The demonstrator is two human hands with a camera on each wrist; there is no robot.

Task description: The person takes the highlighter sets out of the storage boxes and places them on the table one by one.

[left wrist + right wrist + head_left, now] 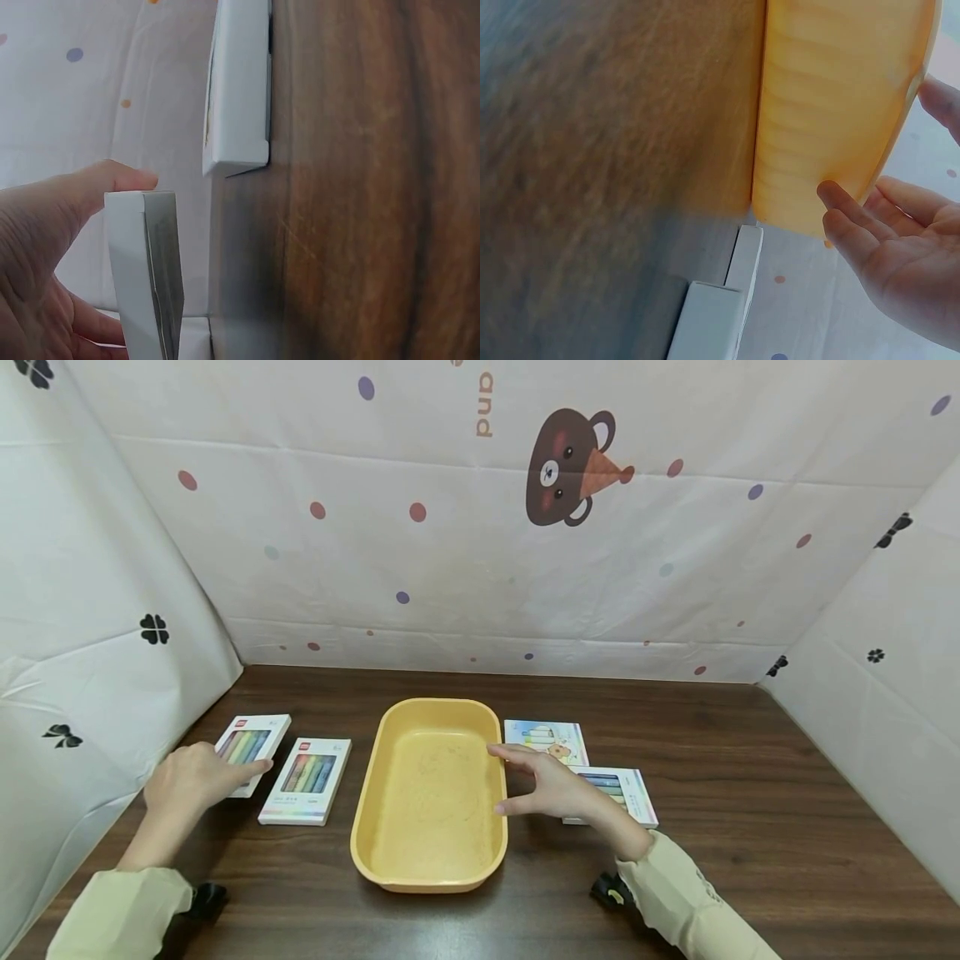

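Note:
My left hand (191, 777) grips a white box of crayons (247, 747) at the left, its coloured sticks showing through a window. In the left wrist view the thumb lies on the box's edge (127, 262), and the other fingers are partly hidden behind it. A second, similar white box (306, 781) lies just right of it. My right hand (551, 783) holds the right rim of a yellow plastic tray (431, 793). Its thumb and index finger reach the rim, while other fingers (851, 225) lie against the outer wall in the right wrist view.
Right of the tray lie a box with a cartoon print (551, 739) and a white box with a coloured window (630, 793), partly behind my right hand. All stand on a dark wooden table (750, 827). Patterned white cloth (450, 560) rises at the back and both sides.

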